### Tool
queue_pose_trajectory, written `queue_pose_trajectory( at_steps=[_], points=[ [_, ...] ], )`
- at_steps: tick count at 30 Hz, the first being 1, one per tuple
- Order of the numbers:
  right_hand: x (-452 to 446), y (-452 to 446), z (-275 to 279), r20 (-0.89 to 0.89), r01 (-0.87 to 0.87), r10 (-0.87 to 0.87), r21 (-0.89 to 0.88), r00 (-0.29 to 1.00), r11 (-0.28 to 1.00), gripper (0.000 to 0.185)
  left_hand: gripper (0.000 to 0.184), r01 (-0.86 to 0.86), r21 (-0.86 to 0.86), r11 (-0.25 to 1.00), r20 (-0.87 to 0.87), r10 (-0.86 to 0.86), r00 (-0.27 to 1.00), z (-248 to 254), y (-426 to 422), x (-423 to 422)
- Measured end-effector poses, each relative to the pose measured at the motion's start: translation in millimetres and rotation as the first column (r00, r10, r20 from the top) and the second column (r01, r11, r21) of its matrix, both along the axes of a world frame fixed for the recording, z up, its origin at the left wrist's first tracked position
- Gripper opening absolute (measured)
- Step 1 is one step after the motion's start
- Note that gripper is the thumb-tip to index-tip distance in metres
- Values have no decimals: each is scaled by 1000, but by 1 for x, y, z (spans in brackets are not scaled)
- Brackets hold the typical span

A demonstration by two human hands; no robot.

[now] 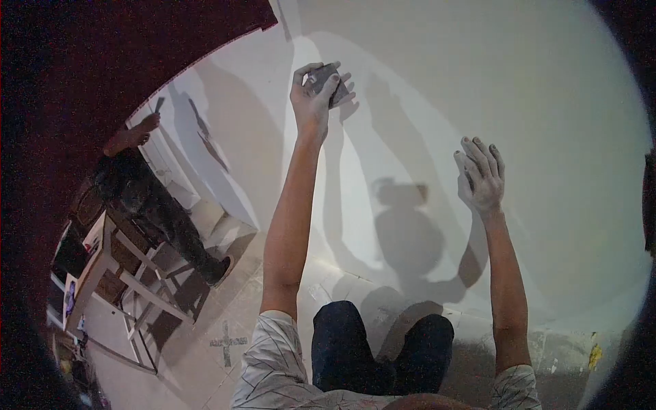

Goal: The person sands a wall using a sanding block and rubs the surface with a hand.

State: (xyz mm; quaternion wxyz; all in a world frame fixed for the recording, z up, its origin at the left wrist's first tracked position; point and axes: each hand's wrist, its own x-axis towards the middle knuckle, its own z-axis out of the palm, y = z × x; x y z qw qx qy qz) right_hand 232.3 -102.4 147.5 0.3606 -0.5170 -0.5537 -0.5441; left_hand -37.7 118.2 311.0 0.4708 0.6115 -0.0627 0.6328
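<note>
My left hand (318,99) is raised to the pale wall (547,89), near the corner where two walls meet. Its fingers and thumb grip a dark grey sanding block (338,96), which lies at the wall surface. Lower and to the right is my right hand (484,174), holding nothing, with its fingers stretched upward and slightly apart. Its palm faces the wall; whether it touches I cannot tell. White dust coats both hands. Shadows of my head and arms fall on the wall between them.
At the left, another person's leg (181,225) and hand (147,130) show; that hand holds a thin flat tool (160,104). A wooden stool-like frame (130,273) stands nearby on the tiled floor (198,369). A yellow patch (596,355) marks the lower right wall.
</note>
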Motion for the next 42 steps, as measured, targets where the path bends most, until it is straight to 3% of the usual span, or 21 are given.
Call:
queue_pose_trajectory(
  at_steps=[8, 10, 13, 18, 20, 21, 25, 28, 30, 38, 42],
  points=[
    [-6, -3, 0, -9, 11, -11, -6, 1000, 1000, 40, 24, -224, 110, 968, -173, 240, 955, -46, -67, -52],
    [-7, -4, 1, -24, 10, -11, -19, 1000, 1000, 37, 22, -213, 66, 975, -139, 220, 966, -67, -76, -61],
    [-5, -4, 0, 13, -19, 19, 5, 1000, 1000, 35, 19, -139, -147, 979, -150, 117, 982, -92, -84, -71],
    [-2, -2, 3, 45, -29, 28, 19, 999, 999, 34, 14, -202, -214, 956, -200, 160, 967, -117, -63, -71],
    [-3, -1, 2, 41, -51, 50, 21, 998, 998, 35, 11, -181, -271, 945, -155, 143, 978, -122, -61, -69],
    [1, -1, 0, 51, -43, 42, 21, 998, 999, 35, 14, -147, -213, 966, -88, 131, 987, -128, -54, -65],
    [8, 1, -3, 73, -76, 76, -3, 994, 997, 36, 17, -101, -235, 967, -61, 89, 994, -128, -54, -63],
    [12, 5, -5, 105, -109, 106, 21, 989, 994, 41, 26, -57, -221, 974, -138, 27, 990, -110, -67, -69],
    [3, 1, -2, 63, -105, 103, 38, 993, 994, 40, 36, -60, -121, 991, -142, 43, 989, -98, -73, -68],
    [10, 4, -6, 90, -112, 110, 18, 990, 994, 38, 18, -165, -179, 970, -186, 131, 974, -76, -73, -62],
    [5, 3, -2, 87, -112, 109, 32, 990, 993, 33, 17, -97, -178, 979, -130, 74, 989, -84, -70, -58]
  ],
)
